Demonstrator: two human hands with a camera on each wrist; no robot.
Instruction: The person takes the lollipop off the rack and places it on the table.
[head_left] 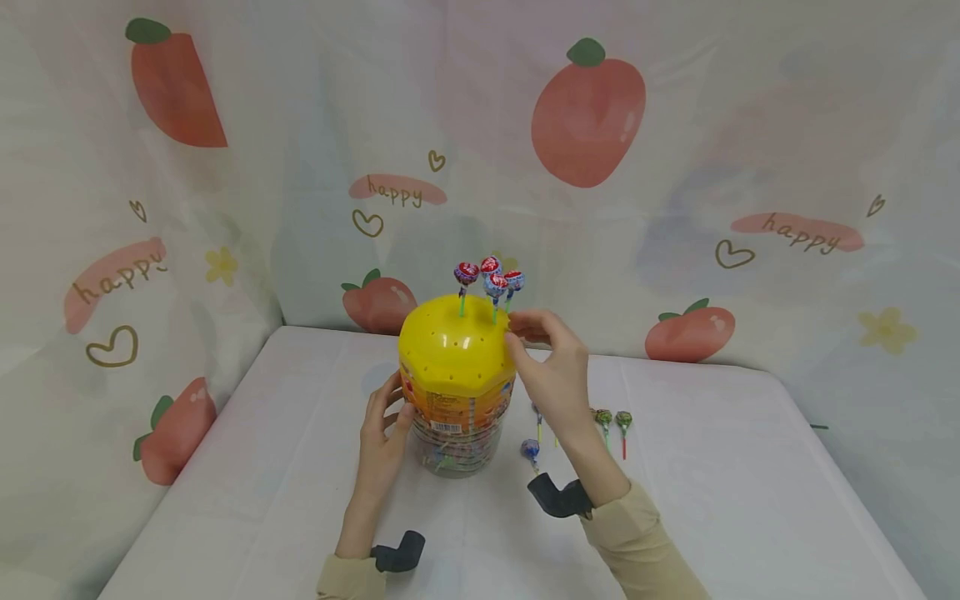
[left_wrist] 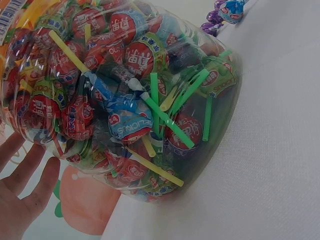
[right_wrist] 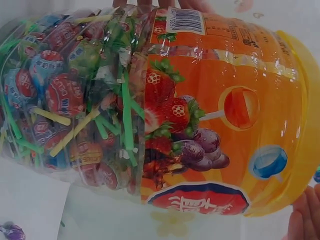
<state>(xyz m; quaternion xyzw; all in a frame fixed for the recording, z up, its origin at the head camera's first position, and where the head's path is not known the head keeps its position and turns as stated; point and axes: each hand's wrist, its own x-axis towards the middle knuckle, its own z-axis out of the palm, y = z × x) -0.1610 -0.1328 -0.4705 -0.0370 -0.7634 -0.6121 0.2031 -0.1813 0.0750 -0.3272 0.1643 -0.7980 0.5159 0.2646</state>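
A clear plastic jar with an orange label and a yellow lid stands upright, and many wrapped lollipops show through its wall. Several red-and-blue lollipops rise on green sticks from the lid's holes. My left hand rests against the jar's left side; its fingers look fairly straight and spread. At the lid's right rim my right hand pinches near the stick base of the rightmost lollipop. The fingertips hide where that stick ends.
On the white table, right of the jar, lie a blue-purple lollipop and several others, including a green-wrapped lollipop; my right forearm partly covers this group. A patterned cloth hangs behind the table and at its left side.
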